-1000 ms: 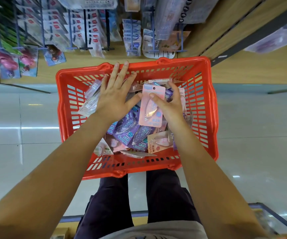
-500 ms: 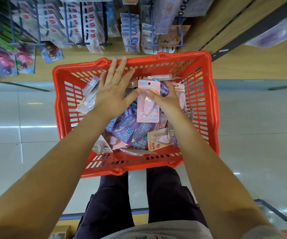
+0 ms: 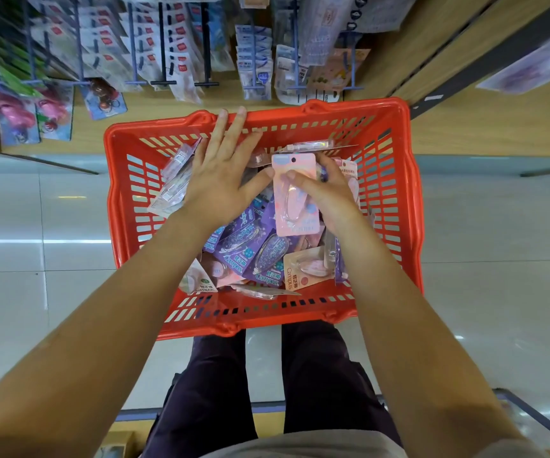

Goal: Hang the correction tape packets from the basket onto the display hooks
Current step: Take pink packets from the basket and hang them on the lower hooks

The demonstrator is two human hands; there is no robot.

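A red plastic basket (image 3: 396, 206) sits below me, full of pink and purple correction tape packets (image 3: 250, 256). My right hand (image 3: 328, 193) grips a pink correction tape packet (image 3: 295, 196) upright above the pile, thumb across its front. My left hand (image 3: 219, 173) lies flat with fingers spread over the packets at the basket's far left, its thumb touching the pink packet's left edge. Display hooks (image 3: 164, 54) with hanging stationery line the wooden wall above the basket.
Blue hooks (image 3: 295, 61) holding other packets hang just beyond the basket's far rim. Pink toys (image 3: 15, 114) hang at the far left. Glossy tiled floor lies on both sides. My dark trouser legs (image 3: 316, 375) stand below the basket.
The pink packet has risen slightly and shifted toward the basket's far rim in my right hand. My left hand stays spread on the pile.
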